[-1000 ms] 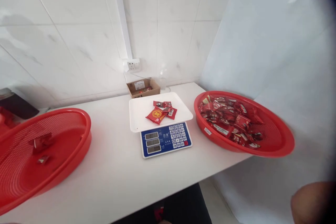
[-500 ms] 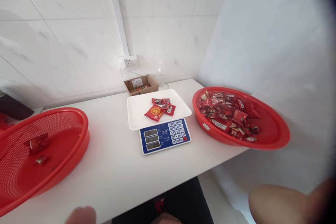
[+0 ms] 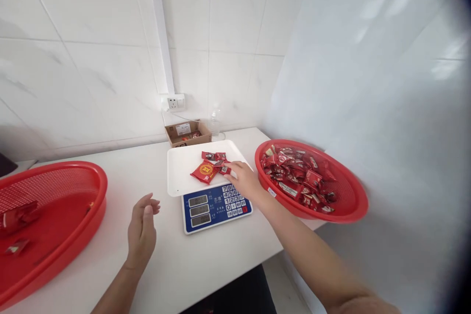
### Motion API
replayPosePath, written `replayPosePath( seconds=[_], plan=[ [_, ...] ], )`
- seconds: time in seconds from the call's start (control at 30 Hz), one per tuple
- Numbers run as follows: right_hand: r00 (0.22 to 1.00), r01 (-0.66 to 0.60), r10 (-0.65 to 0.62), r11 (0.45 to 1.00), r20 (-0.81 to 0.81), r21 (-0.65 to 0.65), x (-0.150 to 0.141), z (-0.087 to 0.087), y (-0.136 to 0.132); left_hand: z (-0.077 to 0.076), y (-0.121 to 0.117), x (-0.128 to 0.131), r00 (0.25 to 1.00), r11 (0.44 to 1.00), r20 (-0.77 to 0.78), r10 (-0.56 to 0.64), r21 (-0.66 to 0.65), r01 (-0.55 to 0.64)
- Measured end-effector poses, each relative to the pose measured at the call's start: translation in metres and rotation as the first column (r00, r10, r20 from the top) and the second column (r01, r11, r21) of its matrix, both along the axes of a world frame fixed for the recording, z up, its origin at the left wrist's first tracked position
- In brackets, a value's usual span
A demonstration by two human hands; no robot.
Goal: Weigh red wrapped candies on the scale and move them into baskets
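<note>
My right hand (image 3: pixel 243 179) reaches over the weighing scale's white tray (image 3: pixel 176 169). Its thumb and forefinger, a little apart, are at a small red snack packet (image 3: pixel 223 170), whose right end they partly cover. Beside that lies a larger red packet (image 3: pixel 203 170) with a round yellow print, and further back are small dark red packets (image 3: pixel 209 155). The blue keypad panel (image 3: pixel 217 206) faces me below the tray. Left of the scale, my left hand (image 3: pixel 143 225) hovers over the table, fingers loosely bent, thumb apart, holding nothing.
A red basket (image 3: pixel 353 206) full of snack packets stands at the right, overhanging the table edge. Another red basket (image 3: pixel 101 191) on the left holds a few packets. Behind the scale are a cardboard box (image 3: pixel 195 140), a clear bottle (image 3: pixel 215 120) and a wall socket (image 3: pixel 175 102).
Both hands have come up from the bottom edge: the right onto the scale tray at the packets, the left over the table. The camera view has shifted slightly.
</note>
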State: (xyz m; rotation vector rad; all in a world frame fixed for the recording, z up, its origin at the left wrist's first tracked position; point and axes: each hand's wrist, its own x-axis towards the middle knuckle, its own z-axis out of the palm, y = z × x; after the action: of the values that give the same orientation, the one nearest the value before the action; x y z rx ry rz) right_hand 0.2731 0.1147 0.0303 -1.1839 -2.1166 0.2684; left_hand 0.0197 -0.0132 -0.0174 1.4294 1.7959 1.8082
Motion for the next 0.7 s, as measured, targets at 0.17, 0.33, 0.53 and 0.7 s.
replayPosePath(
  seconds=[0.17, 0.33, 0.53, 0.7],
  plan=[
    [0.98, 0.054, -0.039, 0.996, 0.195, -0.074, -0.016, -0.015, 0.041, -0.027, 0.011, -0.018, 0.987, 0.974, 0.153, 0.046, -0.227, -0.01],
    [0.995, 0.088, -0.09, 0.995, -0.036, -0.049, -0.016, 0.007, 0.049, -0.037, 0.013, -0.028, 0.953, 0.958, 0.3, 0.031, -0.282, 0.058],
    [0.417, -0.166, -0.267, 0.917, -0.869, -0.362, 0.028, 0.032, 0.029, -0.038, 0.018, -0.033, 0.929, 0.943, 0.369, 0.021, -0.316, 0.104],
    [0.068, -0.318, -0.376, 0.87, -0.924, -0.378, 0.092, 0.033, -0.012, -0.035, 0.018, -0.03, 0.945, 0.938, 0.326, 0.008, -0.33, 0.106]
  ],
)
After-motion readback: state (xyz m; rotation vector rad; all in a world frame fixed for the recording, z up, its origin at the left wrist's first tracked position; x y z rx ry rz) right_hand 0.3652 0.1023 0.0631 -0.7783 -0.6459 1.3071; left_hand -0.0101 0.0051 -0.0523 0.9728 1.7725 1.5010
